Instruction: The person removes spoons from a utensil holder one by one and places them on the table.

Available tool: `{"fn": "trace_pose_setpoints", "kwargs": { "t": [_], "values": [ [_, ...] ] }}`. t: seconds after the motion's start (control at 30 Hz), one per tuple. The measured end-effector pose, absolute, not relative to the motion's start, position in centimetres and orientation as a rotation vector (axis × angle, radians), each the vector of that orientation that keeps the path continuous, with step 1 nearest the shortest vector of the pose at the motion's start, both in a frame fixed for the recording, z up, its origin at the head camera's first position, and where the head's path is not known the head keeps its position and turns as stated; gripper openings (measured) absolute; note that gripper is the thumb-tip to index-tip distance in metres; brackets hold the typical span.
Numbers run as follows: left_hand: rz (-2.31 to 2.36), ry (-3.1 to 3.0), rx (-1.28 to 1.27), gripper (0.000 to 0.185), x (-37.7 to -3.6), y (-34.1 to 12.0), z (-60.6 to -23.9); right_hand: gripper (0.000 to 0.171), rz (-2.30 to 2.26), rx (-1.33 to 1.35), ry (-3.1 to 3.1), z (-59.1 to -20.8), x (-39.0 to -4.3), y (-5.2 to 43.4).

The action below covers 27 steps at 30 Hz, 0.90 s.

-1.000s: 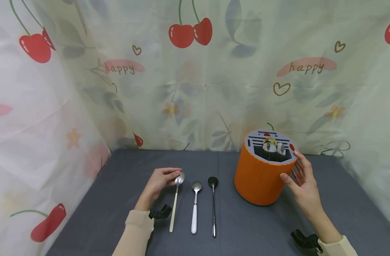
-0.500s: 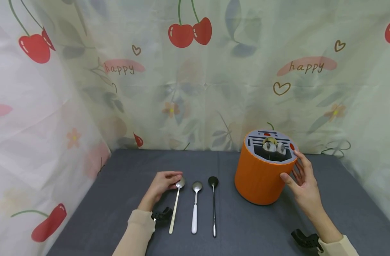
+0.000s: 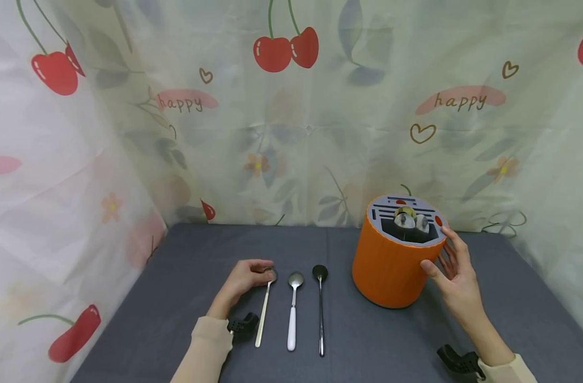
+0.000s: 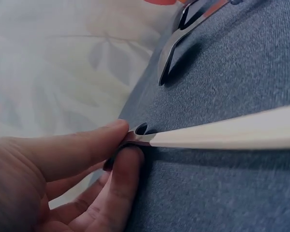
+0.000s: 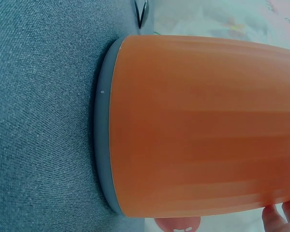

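Note:
My left hand (image 3: 243, 279) pinches the bowl end of the leftmost spoon (image 3: 264, 316) between thumb and fingers. In the left wrist view that spoon's pale handle (image 4: 222, 129) runs off to the right, close over the cloth. Thumb and fingertips hide most of its bowl. My right hand (image 3: 459, 279) holds the right side of an orange round utensil holder (image 3: 389, 274), thumb on the near wall and fingers farther back. Its grey top has narrow slots and a dark opening with several rounded ends showing. In the right wrist view, fingertips (image 5: 273, 217) touch its wall (image 5: 193, 125).
Right of the held spoon lie a white-handled spoon (image 3: 292, 319) and a dark long-handled spoon (image 3: 321, 314), side by side on the dark grey tablecloth (image 3: 176, 298). A printed curtain (image 3: 306, 143) hangs behind the table. Both wrists wear black mounts.
My left hand has shifted slightly right and toward me, and its thumb now covers more of the spoon's bowl. The right hand and the orange utensil holder stay in place.

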State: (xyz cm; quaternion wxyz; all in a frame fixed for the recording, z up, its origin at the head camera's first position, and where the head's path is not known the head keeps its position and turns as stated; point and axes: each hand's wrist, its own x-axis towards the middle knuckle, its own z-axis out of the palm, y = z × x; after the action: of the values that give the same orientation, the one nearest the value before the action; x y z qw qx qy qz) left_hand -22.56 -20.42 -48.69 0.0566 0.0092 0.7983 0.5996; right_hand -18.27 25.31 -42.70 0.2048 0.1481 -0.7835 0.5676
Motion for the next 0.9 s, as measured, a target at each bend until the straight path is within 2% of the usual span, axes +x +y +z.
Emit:
{"fn": "trace_pose_setpoints", "kwargs": {
  "t": [0.57, 0.9],
  "values": [
    [1.505, 2.681, -0.041, 0.032, -22.19, -20.49, -48.29, 0.08, 1.557, 0.401, -2.21, -42.76, -18.19, 25.35],
    [1.583, 2.641, -0.025, 0.031, -22.41, -20.57, -48.12, 0.08, 1.555, 0.393, -2.212, -42.68, -18.27, 25.34]
  ]
}}
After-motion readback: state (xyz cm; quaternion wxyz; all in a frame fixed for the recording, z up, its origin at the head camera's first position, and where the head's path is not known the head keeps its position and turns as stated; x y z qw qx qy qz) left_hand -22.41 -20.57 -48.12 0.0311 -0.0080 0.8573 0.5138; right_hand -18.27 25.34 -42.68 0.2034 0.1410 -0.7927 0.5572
